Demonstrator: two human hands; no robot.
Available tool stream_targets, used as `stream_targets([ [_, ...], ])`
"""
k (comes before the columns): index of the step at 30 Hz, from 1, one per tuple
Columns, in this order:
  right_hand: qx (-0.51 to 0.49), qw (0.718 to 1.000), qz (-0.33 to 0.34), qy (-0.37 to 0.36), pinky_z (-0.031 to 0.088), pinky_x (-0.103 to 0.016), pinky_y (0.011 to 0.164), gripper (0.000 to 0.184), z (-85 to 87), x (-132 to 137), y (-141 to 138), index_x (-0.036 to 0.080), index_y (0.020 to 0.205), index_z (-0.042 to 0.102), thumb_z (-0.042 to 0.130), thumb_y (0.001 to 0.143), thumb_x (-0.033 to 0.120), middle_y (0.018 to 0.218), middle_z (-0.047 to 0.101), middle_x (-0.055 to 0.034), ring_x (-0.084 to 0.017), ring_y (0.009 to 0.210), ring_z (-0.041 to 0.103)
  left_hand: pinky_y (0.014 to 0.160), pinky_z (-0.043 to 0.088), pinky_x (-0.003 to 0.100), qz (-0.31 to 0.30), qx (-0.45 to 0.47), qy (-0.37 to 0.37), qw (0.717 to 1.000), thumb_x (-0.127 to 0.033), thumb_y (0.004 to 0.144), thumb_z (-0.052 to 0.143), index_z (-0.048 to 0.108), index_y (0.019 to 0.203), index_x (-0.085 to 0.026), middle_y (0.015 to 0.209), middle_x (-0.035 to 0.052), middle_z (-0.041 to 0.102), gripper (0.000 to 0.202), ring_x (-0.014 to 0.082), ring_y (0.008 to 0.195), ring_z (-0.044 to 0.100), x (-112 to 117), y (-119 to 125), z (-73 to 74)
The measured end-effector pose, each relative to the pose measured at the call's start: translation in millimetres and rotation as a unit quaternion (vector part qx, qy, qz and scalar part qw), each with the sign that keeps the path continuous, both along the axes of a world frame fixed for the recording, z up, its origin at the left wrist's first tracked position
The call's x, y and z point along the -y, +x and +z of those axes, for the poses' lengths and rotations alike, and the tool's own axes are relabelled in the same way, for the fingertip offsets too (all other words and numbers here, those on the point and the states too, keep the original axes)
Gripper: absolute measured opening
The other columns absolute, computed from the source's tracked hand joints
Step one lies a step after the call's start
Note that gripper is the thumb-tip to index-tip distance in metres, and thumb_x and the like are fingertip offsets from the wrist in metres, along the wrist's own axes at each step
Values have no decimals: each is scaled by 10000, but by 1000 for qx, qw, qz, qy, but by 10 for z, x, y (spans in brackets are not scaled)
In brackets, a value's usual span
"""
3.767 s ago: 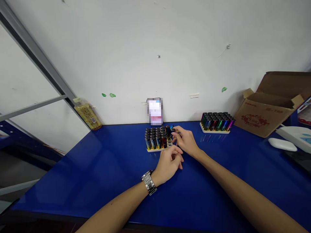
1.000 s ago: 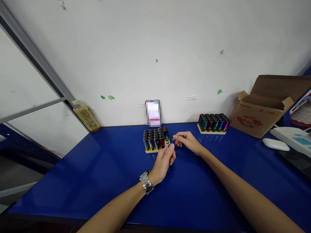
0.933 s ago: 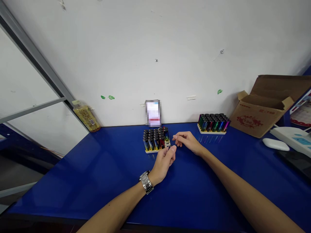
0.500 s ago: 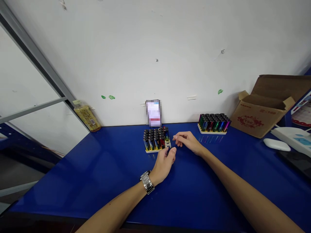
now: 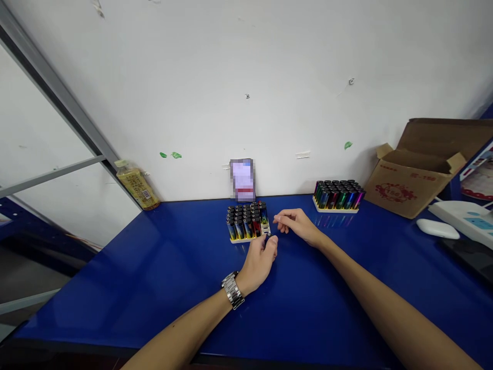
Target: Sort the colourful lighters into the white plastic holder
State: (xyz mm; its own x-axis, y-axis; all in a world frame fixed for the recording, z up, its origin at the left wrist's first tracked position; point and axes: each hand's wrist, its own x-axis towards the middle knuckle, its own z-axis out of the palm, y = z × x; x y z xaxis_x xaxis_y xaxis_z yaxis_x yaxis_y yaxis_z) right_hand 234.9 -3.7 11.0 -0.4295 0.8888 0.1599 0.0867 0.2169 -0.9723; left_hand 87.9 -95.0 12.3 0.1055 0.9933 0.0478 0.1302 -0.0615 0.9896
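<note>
The left hand (image 5: 257, 260) sat at the front corner of a cream tray (image 5: 246, 240) of standing lighters (image 5: 246, 223), on a shiny blue table (image 5: 115, 288). Its fingers (image 5: 271, 241) were closed, and the tips seemed to pinch something small and dark right at the tray's corner — it was too small to tell what it was. A silver watch (image 5: 232, 290) was on that wrist. The right hand (image 5: 296, 225) was just beside the tray, with its fingers (image 5: 279, 219) loose and a little open, holding nothing and not touching the tray. A second tray of lighters (image 5: 338, 197) stood further right, well apart from both hands. Near the wall were a bottle of yellow drink (image 5: 136, 187), a blurred card (image 5: 242, 180) and an open cardboard box (image 5: 404, 190). The lighters stood close together, so one bump from a knuckle could tip a few over, and they might fall like dominoes. The tray could also slide on the slick table if pushed too hard — and the small dark thing could slip from the fingers and roll away if the pinch got loose
</note>
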Motion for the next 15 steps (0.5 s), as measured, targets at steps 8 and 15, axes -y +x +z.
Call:
stream_targets([
  [8, -1, 1000, -1, -8, 419, -238, 489, 370, 8, 3, 0, 139, 686, 663, 659, 718, 508, 567, 606, -10, -100, 492, 518, 482, 262, 232, -2, 10, 1, 1000, -463, 852, 413, 390, 613, -198, 518, -67, 343, 358, 76, 475, 306, 7, 6, 7],
  [15, -4, 1000, 2, -7, 423, -240, 492, 361, 7, 4, 3, 141, 688, 664, 659, 720, 501, 569, 610, -12, -104, 496, 523, 489, 270, 236, -5, 9, -1, 1000, -492, 845, 419, 390, 616, -199, 521, -66, 344, 372, 81, 480, 318, 5, 4, 18],
])
